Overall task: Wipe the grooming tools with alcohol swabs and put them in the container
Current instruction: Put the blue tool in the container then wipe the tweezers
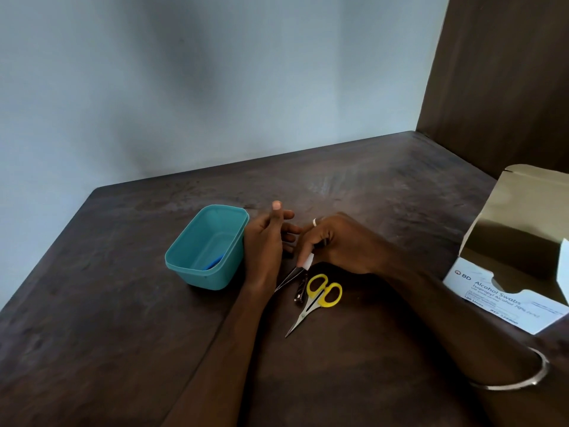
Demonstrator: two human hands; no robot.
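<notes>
Just right of the teal container (197,274), which holds one blue item (215,262), the right hand (338,245) pinches a swab (308,261) around tweezers (288,278) that the left hand (264,238) seems to steady, fingers spread, while scissors (317,298) and clippers (301,290) wait on the table (123,334)

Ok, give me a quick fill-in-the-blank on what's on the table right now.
1. The scissors have ____ handles.
2. The right hand pinches a white ____ against the tweezers.
3. The teal container stands to the ____ of both hands.
4. The swab box is ____.

Missing: yellow; swab; left; open
</notes>
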